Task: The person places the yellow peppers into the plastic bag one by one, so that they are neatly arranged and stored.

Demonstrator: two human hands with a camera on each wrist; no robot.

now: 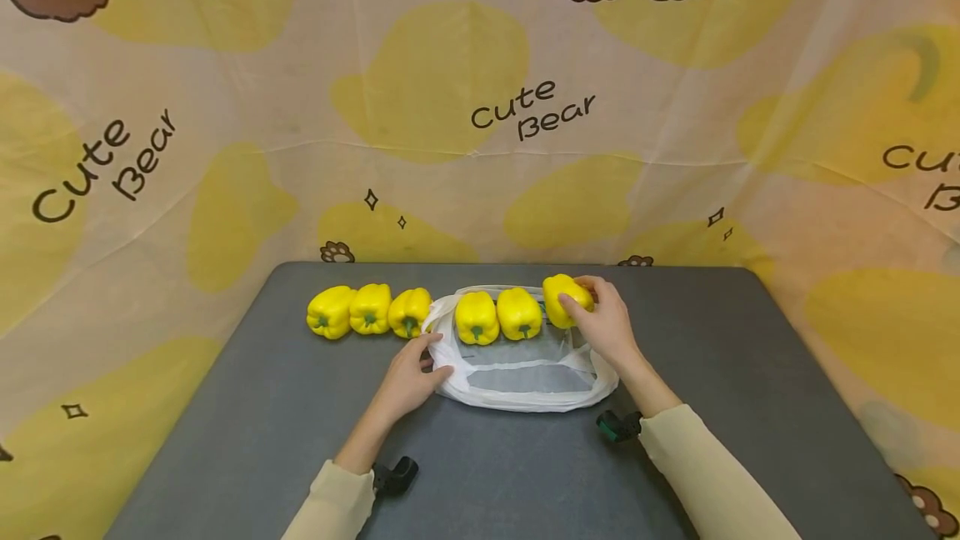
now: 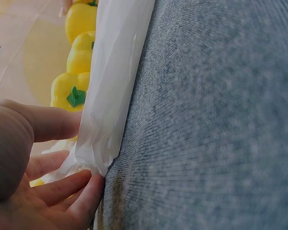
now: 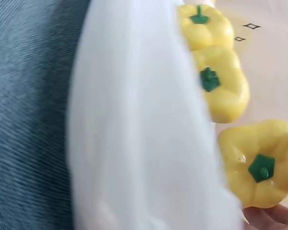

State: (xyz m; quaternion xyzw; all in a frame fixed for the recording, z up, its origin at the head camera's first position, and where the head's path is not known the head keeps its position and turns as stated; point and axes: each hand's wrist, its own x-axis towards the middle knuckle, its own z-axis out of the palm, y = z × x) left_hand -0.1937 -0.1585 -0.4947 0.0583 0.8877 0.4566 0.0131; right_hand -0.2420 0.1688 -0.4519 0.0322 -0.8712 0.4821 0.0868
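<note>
A white plastic bag (image 1: pixel 525 398) lies on the grey table with its mouth spread wide. Two yellow bell peppers, one on the left (image 1: pixel 477 318) and one beside it (image 1: pixel 519 313), sit side by side at the back of its opening. My right hand (image 1: pixel 609 325) grips another yellow bell pepper (image 1: pixel 564 300) over the bag's back right; its green stem (image 3: pixel 262 167) shows in the right wrist view. At the bag's left end, my left hand (image 1: pixel 408 377) holds the gathered plastic between thumb and fingers (image 2: pixel 86 199).
Three more yellow bell peppers stand in a row left of the bag: an outer one (image 1: pixel 330 312), a middle one (image 1: pixel 371 309) and one (image 1: pixel 409 312) close to the bag's left rim. A printed cloth (image 1: pixel 427 82) hangs behind the grey table (image 1: pixel 495 473).
</note>
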